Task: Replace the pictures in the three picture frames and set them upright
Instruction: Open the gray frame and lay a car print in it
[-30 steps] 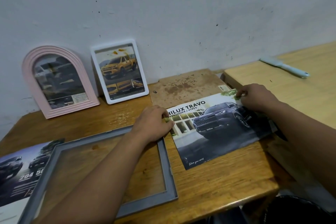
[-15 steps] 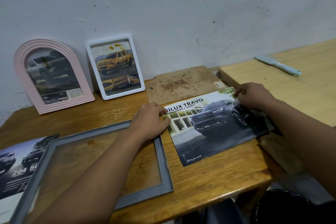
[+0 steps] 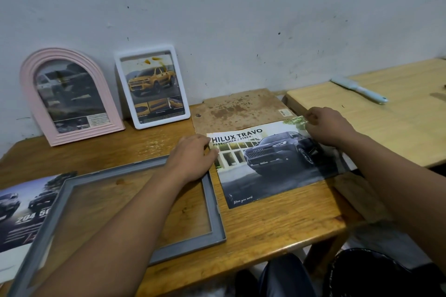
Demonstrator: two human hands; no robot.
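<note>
Where my left arm crosses the grey frame [image 3: 135,212], it covers the middle of the glass and part of the top rail, and the frame's near-left corner runs out of view at the bottom edge. I see the left hand [image 3: 193,159] lying knuckles-up at the frame's top right corner, fingertips curled onto the left edge of the car picture [image 3: 277,161]; whether they pinch the paper or only press it I cannot tell, since the fingertips are tucked under. My right hand [image 3: 325,125] sits at the picture's far right corner with fingers bent together on that edge, the thumb hidden, so the grip there is unclear too. My right forearm hides the picture's right end.

The picture lies flat on the wooden table [image 3: 265,229], just right of the grey frame, its far edge overlapping a stained brown backing board [image 3: 241,108]. It shows a dark pickup and the words "HILUX TRAVO".

The grey frame lies flat, with table grain showing through it. A second car print [image 3: 21,210] lies under its left side, cut off by the view's left edge.

Against the wall [image 3: 241,19] lean a pink arched frame [image 3: 67,94] and a white frame [image 3: 152,87], both upright, both holding car pictures; the pink one's image is too murky to read. A pale blue brush [image 3: 359,90] lies on the lighter table [image 3: 386,123] to the right.
</note>
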